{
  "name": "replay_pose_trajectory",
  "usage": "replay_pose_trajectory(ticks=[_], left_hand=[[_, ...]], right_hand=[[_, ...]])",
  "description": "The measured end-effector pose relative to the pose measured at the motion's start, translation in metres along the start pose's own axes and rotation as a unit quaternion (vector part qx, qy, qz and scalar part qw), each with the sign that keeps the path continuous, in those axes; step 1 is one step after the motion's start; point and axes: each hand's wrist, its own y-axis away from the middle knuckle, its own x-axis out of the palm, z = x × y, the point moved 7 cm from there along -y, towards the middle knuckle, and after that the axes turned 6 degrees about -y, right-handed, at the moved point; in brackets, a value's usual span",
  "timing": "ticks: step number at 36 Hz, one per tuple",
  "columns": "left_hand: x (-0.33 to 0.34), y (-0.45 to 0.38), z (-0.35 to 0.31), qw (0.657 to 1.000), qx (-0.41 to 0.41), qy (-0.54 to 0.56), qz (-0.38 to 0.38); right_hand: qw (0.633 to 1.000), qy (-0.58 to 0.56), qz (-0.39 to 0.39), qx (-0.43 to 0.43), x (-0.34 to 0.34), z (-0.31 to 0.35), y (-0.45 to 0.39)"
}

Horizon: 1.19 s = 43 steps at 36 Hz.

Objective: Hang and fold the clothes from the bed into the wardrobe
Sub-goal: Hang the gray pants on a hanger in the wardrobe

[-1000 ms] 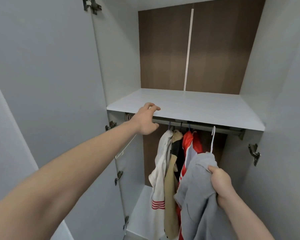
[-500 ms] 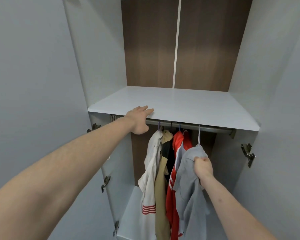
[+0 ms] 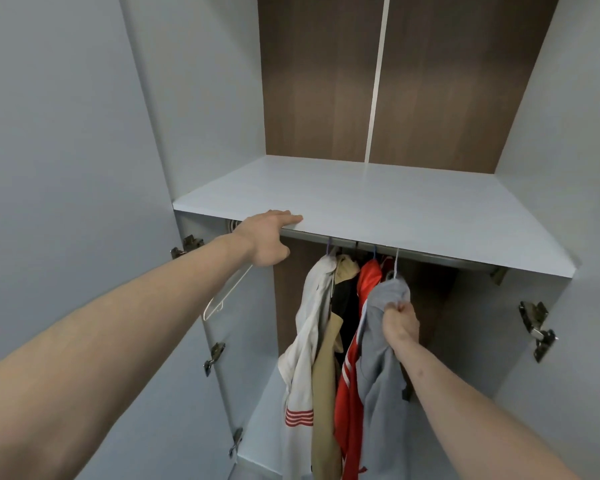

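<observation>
Open white wardrobe [image 3: 84, 168], brown back panel, white shelf [image 3: 378, 209] above a grey metal rail [image 3: 430, 255]. My left hand [image 3: 265, 242] rests straight fingers [image 3: 288, 218] on the shelf edge, I judge for bracing. My right hand [image 3: 400, 322] grips the grey garment [image 3: 381, 375], its hanger hook at the rail, rightmost beside the red jacket [image 3: 352, 375]. Free rail lies to the right; a white hanger [image 3: 222, 296] hangs left.
</observation>
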Motion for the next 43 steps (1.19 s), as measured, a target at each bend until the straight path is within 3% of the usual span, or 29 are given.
replay_pose_trajectory(ticks=[16,30,37,43], left_hand=[[0.007,0.001,-0.001,0.997,-0.026,0.057,-0.054],[0.012,0.009,-0.011,0.996,-0.04,0.081,-0.027],[0.025,0.028,-0.016,0.999,-0.035,-0.017,-0.006],[0.066,0.107,0.002,0.999,-0.03,0.012,-0.023]], right_hand=[[0.995,0.099,0.025,0.009,0.013,-0.02,-0.039],[0.992,0.122,0.037,0.012,0.005,-0.027,-0.019],[0.985,0.16,-0.022,-0.053,0.004,-0.018,0.01],[0.973,0.164,-0.01,-0.165,0.024,0.001,0.063]])
